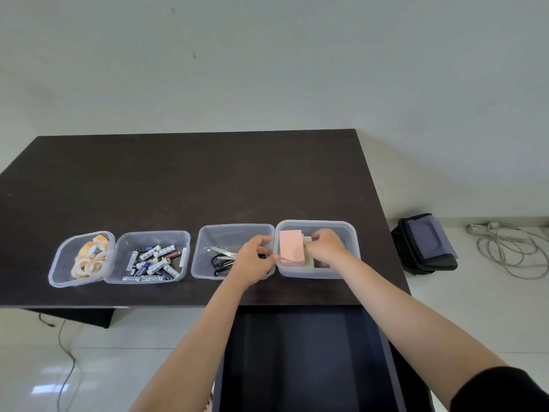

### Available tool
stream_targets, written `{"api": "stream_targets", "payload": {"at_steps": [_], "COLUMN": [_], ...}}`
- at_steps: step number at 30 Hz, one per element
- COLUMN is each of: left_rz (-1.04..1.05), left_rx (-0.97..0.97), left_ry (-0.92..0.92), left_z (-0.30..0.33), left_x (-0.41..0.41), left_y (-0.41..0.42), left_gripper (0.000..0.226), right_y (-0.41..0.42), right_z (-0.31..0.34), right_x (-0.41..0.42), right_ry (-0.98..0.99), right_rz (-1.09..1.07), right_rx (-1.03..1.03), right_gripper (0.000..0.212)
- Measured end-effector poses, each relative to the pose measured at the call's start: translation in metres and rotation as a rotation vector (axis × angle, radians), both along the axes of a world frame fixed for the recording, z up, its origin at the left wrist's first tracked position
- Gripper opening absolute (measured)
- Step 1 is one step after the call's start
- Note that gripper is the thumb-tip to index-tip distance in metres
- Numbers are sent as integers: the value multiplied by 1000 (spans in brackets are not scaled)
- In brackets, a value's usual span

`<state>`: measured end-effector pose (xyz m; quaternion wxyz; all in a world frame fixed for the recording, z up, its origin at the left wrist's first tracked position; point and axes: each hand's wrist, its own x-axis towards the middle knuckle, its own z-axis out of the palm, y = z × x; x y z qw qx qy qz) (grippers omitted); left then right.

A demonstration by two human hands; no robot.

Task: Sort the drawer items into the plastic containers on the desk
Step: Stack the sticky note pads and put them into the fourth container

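Several clear plastic containers stand in a row on the dark desk [208,179]. The rightmost container [352,233] holds a pink sticky-note pad [291,246] and a pale yellow-green pad [309,257] beside it. My right hand [325,246] reaches into this container, its fingers curled onto the pale pad. My left hand [252,263] grips the left wall of that container, lying over the container with black-handled scissors [222,257]. Further left, one container holds batteries [154,260] and another holds tape rolls [89,260]. The open drawer [303,358] below the desk edge looks dark inside.
A black bag [424,245] sits on the floor right of the desk, with a white power strip and coiled cable [511,248] beyond it. A thin cable [65,352] hangs down at the lower left. The wall stands behind the desk.
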<state>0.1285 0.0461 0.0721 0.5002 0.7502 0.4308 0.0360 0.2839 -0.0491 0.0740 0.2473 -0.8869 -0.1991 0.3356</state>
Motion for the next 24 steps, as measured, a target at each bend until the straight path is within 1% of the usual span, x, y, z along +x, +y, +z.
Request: {"api": "stream_targets", "payload": {"at_steps": [6, 9, 11, 15, 17, 21, 24], "left_rz": [1, 5, 9, 1, -1, -5, -4], "left_rx": [-4, 0, -2, 2, 1, -8, -20], "left_ry": [5, 1, 0, 3, 3, -2, -13], "left_z": [-3, -3, -3, -4, -4, -3, -3], "left_x": [0, 0, 0, 0, 0, 0, -1], "left_y": [1, 1, 1, 1, 1, 2, 2], "left_gripper": [46, 47, 47, 47, 47, 47, 47], "right_y": [1, 1, 1, -1, -3, -6, -8], "right_z": [-7, -4, -1, 3, 1, -6, -8], "right_x": [1, 4, 4, 7, 9, 7, 8], "right_ry": [-59, -27, -35, -32, -18, 13, 55], "right_rz": [76, 114, 165, 206, 168, 224, 220], "right_rx": [-20, -63, -96, -75, -90, -95, -71], "right_gripper": [27, 42, 47, 62, 62, 45, 47]}}
